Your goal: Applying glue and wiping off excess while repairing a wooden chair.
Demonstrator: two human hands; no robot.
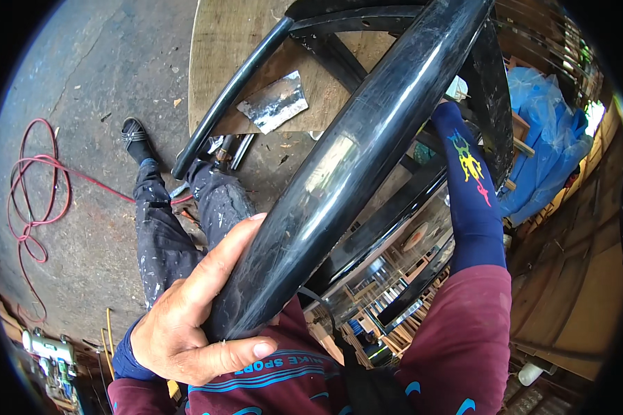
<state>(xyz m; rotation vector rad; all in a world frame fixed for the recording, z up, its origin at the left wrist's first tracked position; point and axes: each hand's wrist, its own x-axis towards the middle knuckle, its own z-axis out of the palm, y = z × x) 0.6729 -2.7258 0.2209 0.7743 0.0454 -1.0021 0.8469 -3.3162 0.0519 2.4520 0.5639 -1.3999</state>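
Note:
A large glossy black frame, like part of a chair, has a thick rounded rail (346,152) that slants from my lap toward the far right. My left hand (180,325) is wrapped round the rail's near end, thumb and a finger pressed to its sides. Fine scratches and pale dust mark the black surface. My right arm, in a dark blue sleeve (471,180), reaches forward on the right into the frame. The right hand is hidden behind the frame's bars, so its fingers do not show. Left of the thick rail, a thinner black bar (235,93) curves down.
A plywood board (221,41) lies under the frame, with a stained grey-white sheet (275,102) on it. A red hose (38,159) coils on the concrete floor at left. Blue plastic sheeting (547,138) is bundled at right. My sandalled foot (137,138) rests left of the board.

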